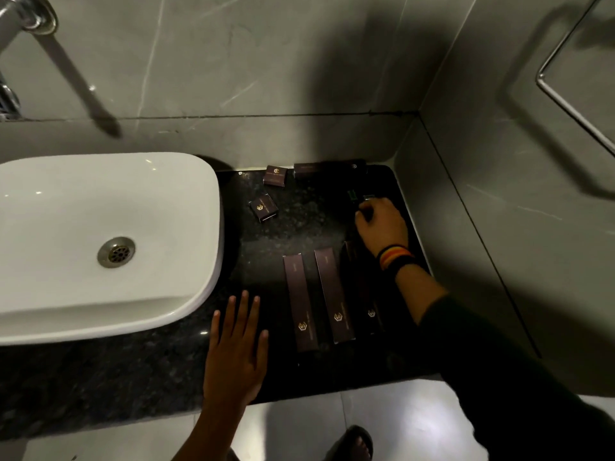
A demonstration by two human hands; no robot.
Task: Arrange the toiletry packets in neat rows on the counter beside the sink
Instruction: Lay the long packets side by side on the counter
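On the black granite counter (309, 224) three long dark packets lie side by side: one (300, 302), a second (333, 294) and a third (367, 304) deep in shadow under my right arm. Two small square boxes sit farther back, one (264, 206) near the sink and one (276, 175) by the wall. A long packet (327, 169) lies crosswise along the back wall. My left hand (237, 351) rests flat on the counter, fingers apart. My right hand (382, 224) has its fingers curled onto a small dark item with green markings (353, 195); its grip is unclear.
A white basin (100, 207) with a metal drain (116, 252) fills the left side. A chrome tap (26, 15) is at the top left. Grey tiled walls close the back and right, with a metal rail (565, 94) on the right. My foot in a sandal (356, 444) stands below the counter's front edge.
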